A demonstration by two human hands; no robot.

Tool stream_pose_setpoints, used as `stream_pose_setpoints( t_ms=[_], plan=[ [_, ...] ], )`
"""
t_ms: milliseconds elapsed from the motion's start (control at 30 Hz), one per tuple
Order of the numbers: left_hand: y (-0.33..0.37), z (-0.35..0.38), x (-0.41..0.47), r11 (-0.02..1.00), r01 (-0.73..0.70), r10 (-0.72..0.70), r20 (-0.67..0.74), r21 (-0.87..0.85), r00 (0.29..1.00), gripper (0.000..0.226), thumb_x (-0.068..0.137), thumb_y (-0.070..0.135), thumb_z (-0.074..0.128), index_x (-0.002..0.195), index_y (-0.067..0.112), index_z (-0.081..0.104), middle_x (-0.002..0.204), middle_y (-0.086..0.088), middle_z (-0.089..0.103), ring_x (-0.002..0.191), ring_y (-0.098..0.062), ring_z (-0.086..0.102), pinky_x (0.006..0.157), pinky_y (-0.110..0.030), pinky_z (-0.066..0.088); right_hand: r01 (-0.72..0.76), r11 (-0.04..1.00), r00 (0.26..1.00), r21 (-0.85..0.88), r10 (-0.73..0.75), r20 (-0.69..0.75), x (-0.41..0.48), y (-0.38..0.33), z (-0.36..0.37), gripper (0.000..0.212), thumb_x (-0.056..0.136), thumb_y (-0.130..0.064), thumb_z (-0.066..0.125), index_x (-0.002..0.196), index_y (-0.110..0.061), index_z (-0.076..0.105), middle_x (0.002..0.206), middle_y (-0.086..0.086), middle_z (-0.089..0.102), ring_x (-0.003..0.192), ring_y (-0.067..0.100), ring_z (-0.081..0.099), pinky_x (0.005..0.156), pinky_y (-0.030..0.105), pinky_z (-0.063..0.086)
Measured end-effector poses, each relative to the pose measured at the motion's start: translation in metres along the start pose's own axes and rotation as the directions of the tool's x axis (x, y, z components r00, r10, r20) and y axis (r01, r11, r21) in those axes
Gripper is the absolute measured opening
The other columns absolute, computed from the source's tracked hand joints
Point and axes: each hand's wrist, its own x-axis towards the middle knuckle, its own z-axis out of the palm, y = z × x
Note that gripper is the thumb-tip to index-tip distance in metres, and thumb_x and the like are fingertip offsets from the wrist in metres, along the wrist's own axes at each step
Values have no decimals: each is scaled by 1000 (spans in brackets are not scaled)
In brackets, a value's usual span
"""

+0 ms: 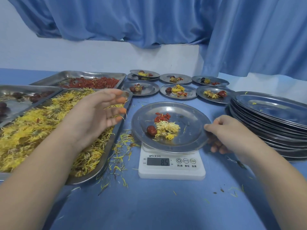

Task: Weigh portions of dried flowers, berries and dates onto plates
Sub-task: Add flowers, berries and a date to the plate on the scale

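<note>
Loose yellow petals (119,156) lie scattered over the blue tabletop (149,205) nearest the person. A white scale (172,170) stands just beyond them in the middle, its display reading 8.5. On the scale sits a metal plate (191,123) carrying one red date (151,130), a clump of pale dried flowers (167,128) touching it, and a small heap of red berries (162,117) just behind. The right hand (227,131) pinches the plate's right rim, thumb on top and fingers curled beneath the edge. The left hand (98,112) hovers spread, fingers apart and somewhat blurred, holding nothing, above the far end of the flower tray (107,153), which lies left of the scale and is heaped with yellow blooms (33,130). To the right of the scale rises a stack of empty plates (272,105). At the far left a date tray (20,90) holds a few dark dates, and behind the flower tray the berry tray (79,74) carries a layer of red berries. Past the scale, filled plates (191,92) stand in two rows, each with flowers, berries and a date; the back left one rests on another plate. Behind everything are a white wall (99,55) and a blue curtain (149,22).
</note>
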Motion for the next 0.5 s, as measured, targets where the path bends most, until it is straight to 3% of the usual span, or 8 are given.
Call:
stream_pose_setpoints(
  t_ms=[233,500],
  plan=[
    [3,4,-4,992,3,-11,-55,-129,998,20,94,16,47,102,14,65,87,0,67,70,-16,60,66,-29,47,-30,885,997,464,-10,83,-3,-3,2,30,92,5,50,72,-15,40,55,14,53,42,20,50,37,24,35],
    [4,0,-2,948,-15,-26,-126,-317,992,21,91,19,50,104,12,66,91,-3,69,78,-20,66,70,-33,48,16,789,998,614,-47,33,10,-14,19,34,92,7,48,69,-15,38,58,13,50,41,18,48,38,22,38]
  ],
)
